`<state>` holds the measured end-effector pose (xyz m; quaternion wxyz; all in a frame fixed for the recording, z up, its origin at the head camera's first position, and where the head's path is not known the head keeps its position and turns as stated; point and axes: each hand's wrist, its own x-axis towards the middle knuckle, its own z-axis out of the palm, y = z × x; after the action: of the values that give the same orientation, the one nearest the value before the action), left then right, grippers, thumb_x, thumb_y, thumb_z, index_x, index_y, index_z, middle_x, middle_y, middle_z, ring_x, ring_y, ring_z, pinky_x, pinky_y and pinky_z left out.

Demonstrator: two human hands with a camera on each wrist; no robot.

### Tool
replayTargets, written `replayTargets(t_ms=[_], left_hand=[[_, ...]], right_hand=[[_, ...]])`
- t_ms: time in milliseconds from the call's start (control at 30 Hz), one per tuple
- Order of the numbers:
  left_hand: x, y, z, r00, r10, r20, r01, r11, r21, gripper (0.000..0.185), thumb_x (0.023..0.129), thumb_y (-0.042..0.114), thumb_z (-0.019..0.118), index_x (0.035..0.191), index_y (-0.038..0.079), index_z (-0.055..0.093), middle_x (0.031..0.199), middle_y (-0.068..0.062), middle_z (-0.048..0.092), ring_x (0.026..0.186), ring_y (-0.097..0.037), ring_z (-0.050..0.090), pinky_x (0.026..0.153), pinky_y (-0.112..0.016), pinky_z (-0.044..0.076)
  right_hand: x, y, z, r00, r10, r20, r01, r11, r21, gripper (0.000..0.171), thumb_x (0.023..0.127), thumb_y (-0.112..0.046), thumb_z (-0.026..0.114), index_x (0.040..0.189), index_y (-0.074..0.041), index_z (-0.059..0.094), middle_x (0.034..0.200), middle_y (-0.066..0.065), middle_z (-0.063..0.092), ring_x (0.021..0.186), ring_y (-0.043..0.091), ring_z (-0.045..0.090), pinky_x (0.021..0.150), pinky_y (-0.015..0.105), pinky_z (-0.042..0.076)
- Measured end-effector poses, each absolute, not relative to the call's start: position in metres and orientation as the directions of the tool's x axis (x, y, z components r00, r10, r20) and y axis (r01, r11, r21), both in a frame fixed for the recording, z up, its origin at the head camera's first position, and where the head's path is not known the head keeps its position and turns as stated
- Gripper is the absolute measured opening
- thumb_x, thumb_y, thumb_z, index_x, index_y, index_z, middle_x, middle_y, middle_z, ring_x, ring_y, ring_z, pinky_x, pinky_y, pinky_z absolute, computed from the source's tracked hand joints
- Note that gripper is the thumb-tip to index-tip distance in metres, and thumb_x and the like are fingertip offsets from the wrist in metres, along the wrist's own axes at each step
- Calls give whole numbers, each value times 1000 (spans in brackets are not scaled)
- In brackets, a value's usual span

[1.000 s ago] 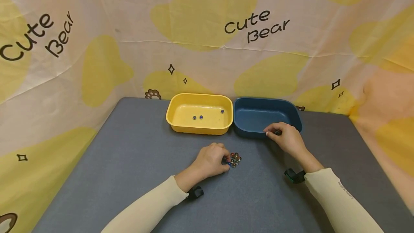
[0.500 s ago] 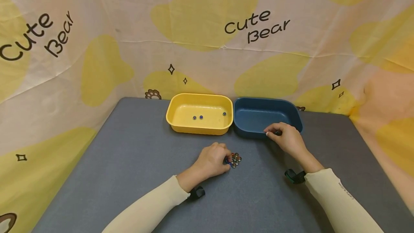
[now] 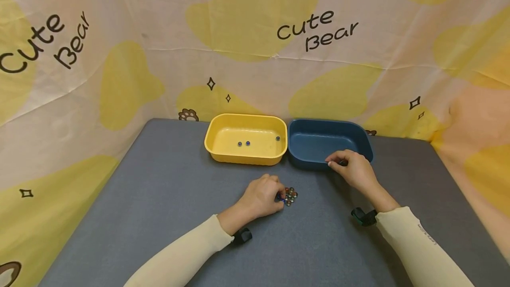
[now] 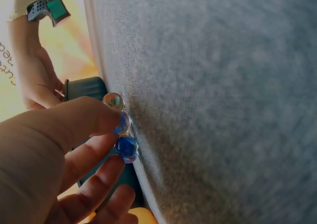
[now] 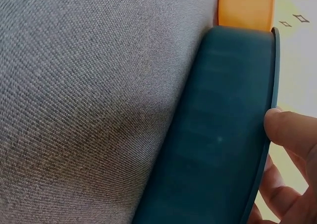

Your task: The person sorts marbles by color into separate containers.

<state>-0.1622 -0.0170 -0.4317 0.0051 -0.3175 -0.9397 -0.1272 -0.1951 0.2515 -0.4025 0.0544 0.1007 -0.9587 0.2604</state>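
My left hand [image 3: 263, 196] is at the left side of a small cluster of glass marbles [image 3: 292, 195] on the grey table. In the left wrist view, thumb and forefinger pinch a blue-and-clear marble [image 4: 121, 123]. A deeper blue marble [image 4: 127, 147] and an amber-tinted one [image 4: 114, 101] sit on either side of it. The other fingers are loosely bent. My right hand [image 3: 354, 171] grips the near rim of a dark blue bin [image 3: 307, 161], thumb outside and fingers over the inner side. The right wrist view shows the thumb on the bin's rim [image 5: 274, 75].
A yellow bin [image 3: 247, 160] stands against the blue bin's left side, with two blue marbles [image 3: 244, 144] near its middle and another [image 3: 277, 138] near its right wall. Behind both bins hangs a patterned cloth [image 3: 247, 70]. Grey table surface [image 3: 167, 180] lies around the hands.
My left hand has shifted slightly right along the marble cluster. In the yellow bin, the marble near the right wall has rolled a little to the right. My right hand has stayed put.
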Motion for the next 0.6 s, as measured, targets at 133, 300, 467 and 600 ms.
replayTargets(t_ms=[133,300,467,600], left_hand=[[-163,-17,-432,-793,600,101,606,763,227,9,66,32,67,73,28,63,75,12,49,68,-6,42,50,-20,36],[-165,-20,-431,-789,604,115,612,753,242,9,65,33,66,72,28,62,75,13,50,66,-5,41,49,-20,34],[-169,-23,-426,-790,601,119,608,745,276,9,66,33,66,73,28,62,74,13,52,65,-5,41,49,-19,32],[-171,-27,-420,-792,598,123,606,744,281,10,67,35,65,74,29,62,75,12,53,65,-5,42,48,-19,32]], right_hand=[[-195,251,-402,-975,-163,152,-218,843,-492,11,82,-27,59,90,-23,67,89,-1,60,71,14,53,58,27,40],[-196,251,-403,-976,-164,142,-213,843,-494,13,83,-28,58,90,-22,67,90,-1,60,71,14,53,58,27,40],[-195,250,-402,-978,-153,140,-203,847,-492,12,82,-28,59,90,-23,67,90,-2,59,72,13,53,59,28,40],[-195,251,-403,-976,-159,150,-213,848,-485,12,83,-28,58,90,-23,66,90,-1,60,72,14,53,59,28,40]])
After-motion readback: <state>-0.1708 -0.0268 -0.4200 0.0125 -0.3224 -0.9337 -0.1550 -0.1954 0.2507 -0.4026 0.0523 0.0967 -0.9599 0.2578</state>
